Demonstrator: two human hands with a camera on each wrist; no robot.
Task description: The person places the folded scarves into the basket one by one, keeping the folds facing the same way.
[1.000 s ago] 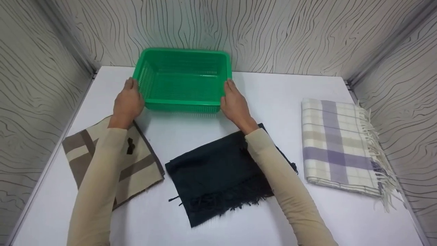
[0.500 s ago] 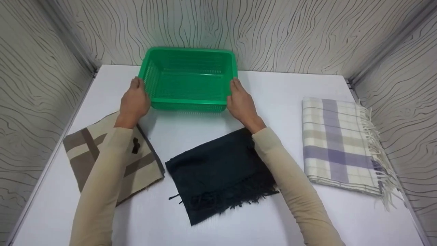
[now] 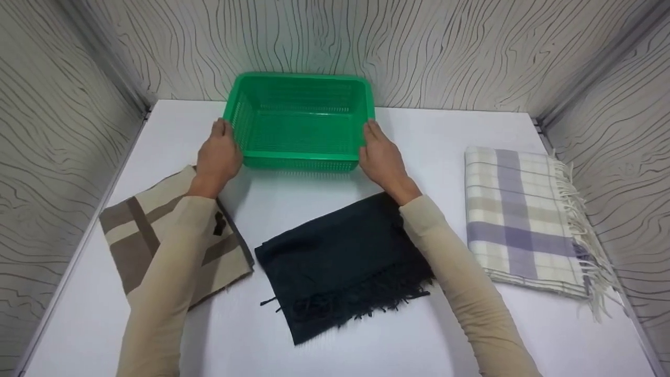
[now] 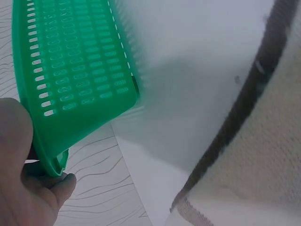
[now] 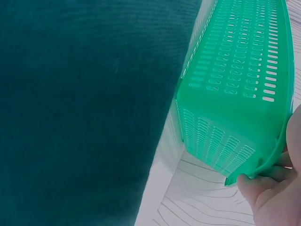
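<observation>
On the white bench [image 3: 450, 131] I have my left hand [image 3: 220, 157] and right hand [image 3: 384, 159], fingers grasping the green basket [image 3: 301, 123] by its side rims, above the dark scarf [image 3: 340, 262]

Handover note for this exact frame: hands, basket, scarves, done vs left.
Left hand grips the left rim of the green basket; right hand grips its right rim. Basket sits at the table's back, empty.
Folded in front: beige-brown scarf left, dark scarf centre, plaid fringed scarf right.
Done: basket in hand, nothing loaded.
Left, likely: all three scarves are outside the basket.
</observation>
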